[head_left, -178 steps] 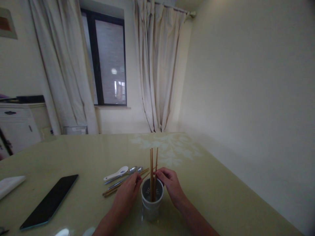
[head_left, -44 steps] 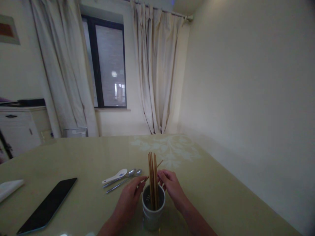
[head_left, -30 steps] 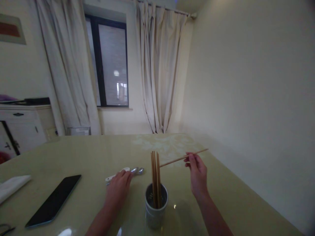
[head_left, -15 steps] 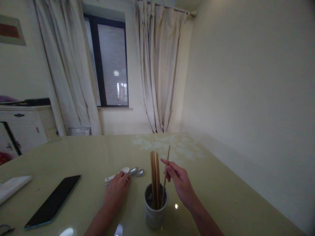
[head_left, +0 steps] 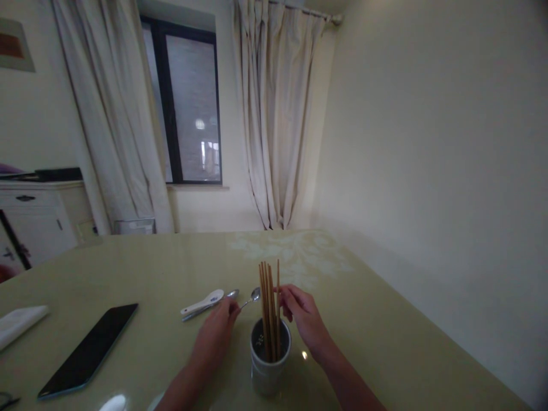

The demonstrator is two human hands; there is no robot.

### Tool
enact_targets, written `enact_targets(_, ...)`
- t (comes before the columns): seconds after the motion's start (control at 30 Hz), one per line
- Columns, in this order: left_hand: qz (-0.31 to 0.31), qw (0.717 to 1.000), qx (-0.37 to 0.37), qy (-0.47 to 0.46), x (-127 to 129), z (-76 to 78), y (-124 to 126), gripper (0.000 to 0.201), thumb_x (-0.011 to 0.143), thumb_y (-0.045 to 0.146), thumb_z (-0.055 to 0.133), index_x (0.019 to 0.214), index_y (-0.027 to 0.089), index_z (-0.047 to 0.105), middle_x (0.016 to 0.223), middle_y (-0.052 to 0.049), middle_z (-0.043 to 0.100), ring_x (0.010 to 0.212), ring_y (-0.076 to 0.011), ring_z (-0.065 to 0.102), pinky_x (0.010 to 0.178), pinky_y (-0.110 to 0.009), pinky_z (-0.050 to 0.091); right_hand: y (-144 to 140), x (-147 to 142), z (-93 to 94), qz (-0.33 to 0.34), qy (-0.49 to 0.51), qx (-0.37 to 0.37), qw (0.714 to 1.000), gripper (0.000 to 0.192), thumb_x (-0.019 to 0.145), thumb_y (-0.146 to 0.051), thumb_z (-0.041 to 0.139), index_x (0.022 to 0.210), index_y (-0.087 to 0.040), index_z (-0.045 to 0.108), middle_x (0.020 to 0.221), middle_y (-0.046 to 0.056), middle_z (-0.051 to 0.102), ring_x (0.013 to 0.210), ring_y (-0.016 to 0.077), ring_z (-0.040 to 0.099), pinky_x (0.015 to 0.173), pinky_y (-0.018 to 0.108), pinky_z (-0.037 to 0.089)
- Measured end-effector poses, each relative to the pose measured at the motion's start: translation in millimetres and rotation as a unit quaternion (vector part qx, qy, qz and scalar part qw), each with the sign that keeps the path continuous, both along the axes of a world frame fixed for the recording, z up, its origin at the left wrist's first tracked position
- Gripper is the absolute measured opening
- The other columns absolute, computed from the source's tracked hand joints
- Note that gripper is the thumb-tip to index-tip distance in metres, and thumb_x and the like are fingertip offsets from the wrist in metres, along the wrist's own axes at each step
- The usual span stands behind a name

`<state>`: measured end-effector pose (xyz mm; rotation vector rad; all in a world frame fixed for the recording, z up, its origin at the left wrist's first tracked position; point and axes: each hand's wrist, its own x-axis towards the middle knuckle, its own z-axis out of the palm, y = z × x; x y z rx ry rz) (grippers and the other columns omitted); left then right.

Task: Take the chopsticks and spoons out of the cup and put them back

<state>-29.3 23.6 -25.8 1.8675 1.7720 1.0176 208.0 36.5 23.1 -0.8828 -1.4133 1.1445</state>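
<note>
Your left hand (head_left: 216, 331) is pinching a slim metal spoon (head_left: 250, 299), lifting its bowl beside the white cylindrical holder (head_left: 269, 359) near the table's front edge. Your right hand (head_left: 299, 317) is curling loosely against the upright wooden chopsticks (head_left: 269, 308) standing inside it.

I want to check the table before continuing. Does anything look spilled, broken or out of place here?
Nothing stands out. The chopsticks stand upright in the cup, the left hand lifts a metal spoon by its handle, and the white spoon and phone lie flat on the table.
</note>
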Motion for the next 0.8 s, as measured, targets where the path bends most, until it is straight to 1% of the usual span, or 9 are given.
enact_targets(0.1,-0.048,0.990,0.032,-0.125,13,2.1,-2,0.026,0.096,0.047,0.050,0.092,0.024,0.061,0.091,-0.006,0.075,0.083,-0.0251,0.070,0.076,-0.035,0.053,5,-6,-12.6,-0.014,0.003,-0.037,0.999,0.057,0.083,-0.071,0.075,0.100,-0.018,0.080,0.078,0.003,0.068,0.065,0.0170,0.059,0.057,0.027,0.042)
enact_targets(0.2,-0.080,0.976,0.018,-0.200,26,7.8,-7,0.029,0.093,0.050,0.056,0.096,0.023,0.067,0.093,-0.007,0.077,0.083,-0.0247,0.071,0.075,-0.035,0.055,6,-10,-18.3,0.009,0.017,-0.037,0.999,0.052,0.078,-0.068,0.082,0.095,-0.018,0.079,0.084,0.004,0.072,0.073,0.0203,0.065,0.066,0.030,0.048)
enact_targets(0.37,-0.141,0.964,-0.004,-0.225,33,20.0,-17,0.035,0.095,0.053,0.062,0.101,0.020,0.072,0.093,-0.008,0.079,0.084,-0.0245,0.072,0.075,-0.034,0.055,8,-11,-15.4,-0.030,0.024,-0.022,0.999,0.048,0.079,-0.065,0.081,0.086,-0.017,0.078,0.075,0.004,0.072,0.069,0.0198,0.063,0.062,0.029,0.045)
enact_targets(0.43,-0.153,0.963,0.007,-0.220,33,24.5,-20,0.036,0.097,0.054,0.060,0.104,0.021,0.074,0.102,-0.009,0.079,0.094,-0.0262,0.073,0.085,-0.037,0.056,9,-9,-11.3,-0.052,0.039,-0.012,0.998,0.047,0.079,-0.064,0.081,0.083,-0.018,0.077,0.074,0.004,0.072,0.068,0.0199,0.063,0.062,0.029,0.047)
enact_targets(0.5,-0.134,0.966,0.029,-0.219,33,28.0,-24,0.040,0.100,0.056,0.055,0.110,0.022,0.074,0.113,-0.010,0.078,0.109,-0.0278,0.070,0.098,-0.040,0.053,10,-3,-5.2,-0.092,0.059,0.010,0.994,0.045,0.081,-0.063,0.081,0.082,-0.018,0.076,0.073,0.004,0.072,0.068,0.0198,0.064,0.062,0.030,0.048)
enact_targets(0.6,-0.114,0.962,0.038,-0.244,32,30.3,-31,0.055,0.105,0.064,0.038,0.120,0.023,0.072,0.121,-0.010,0.075,0.116,-0.0283,0.065,0.105,-0.043,0.049,13,15,6.4,-0.184,0.110,0.060,0.975,0.039,0.082,-0.057,0.083,0.084,-0.018,0.076,0.070,0.002,0.068,0.067,0.0173,0.061,0.064,0.029,0.049)
enact_targets(0.67,-0.153,0.950,0.027,-0.271,32,29.4,-35,0.068,0.103,0.072,0.029,0.130,0.023,0.069,0.125,-0.011,0.073,0.117,-0.0294,0.064,0.105,-0.044,0.049,16,31,13.7,-0.232,0.179,0.080,0.953,0.036,0.079,-0.052,0.088,0.084,-0.019,0.075,0.071,-0.001,0.066,0.065,0.0146,0.058,0.062,0.027,0.050)
enact_targets(0.73,-0.214,0.931,0.004,-0.296,32,27.4,-40,0.082,0.095,0.084,0.033,0.142,0.022,0.061,0.138,-0.013,0.068,0.125,-0.0324,0.061,0.109,-0.047,0.047,19,46,19.1,-0.250,0.261,0.079,0.929,0.036,0.072,-0.048,0.094,0.083,-0.021,0.073,0.072,-0.002,0.066,0.062,0.0118,0.057,0.057,0.023,0.050)
enact_targets(0.8,-0.271,0.910,-0.033,-0.313,33,25.6,-43,0.098,0.083,0.091,0.050,0.152,0.023,0.051,0.152,-0.015,0.058,0.139,-0.0367,0.053,0.117,-0.049,0.042,22,57,22.1,-0.238,0.320,0.070,0.914,0.036,0.069,-0.044,0.097,0.082,-0.022,0.072,0.073,-0.004,0.067,0.058,0.0095,0.057,0.051,0.020,0.050)
